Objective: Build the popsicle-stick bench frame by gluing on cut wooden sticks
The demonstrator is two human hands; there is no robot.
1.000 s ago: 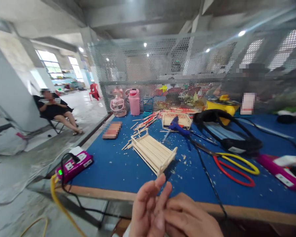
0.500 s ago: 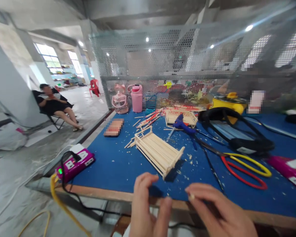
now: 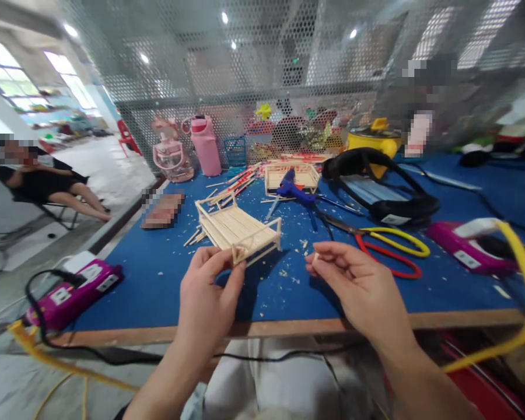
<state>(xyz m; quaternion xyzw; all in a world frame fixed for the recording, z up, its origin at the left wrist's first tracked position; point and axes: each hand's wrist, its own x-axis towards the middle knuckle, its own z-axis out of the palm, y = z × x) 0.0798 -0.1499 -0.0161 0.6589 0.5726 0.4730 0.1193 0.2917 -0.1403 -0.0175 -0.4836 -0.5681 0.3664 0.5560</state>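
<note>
A miniature bed made of pale wooden sticks stands on the blue tabletop in front of me. My left hand pinches its near corner post between thumb and index finger. To the right, apart from the bed, my right hand is closed with thumb and fingertips round a small pale wooden piece, mostly covered by the fingers. Behind the bed lies a blue glue gun. Scissors with red and yellow handles rest beyond my right hand.
A second stick model sits farther back by loose sticks. A black head strap, pink bottle, phone and purple power strips lie around. Wood scraps dot the blue table. A seated person is at left.
My left hand has gone from open to pinching the bed's near corner. My right hand has moved forward over the table, still holding the small piece. The view has shifted right and down.
</note>
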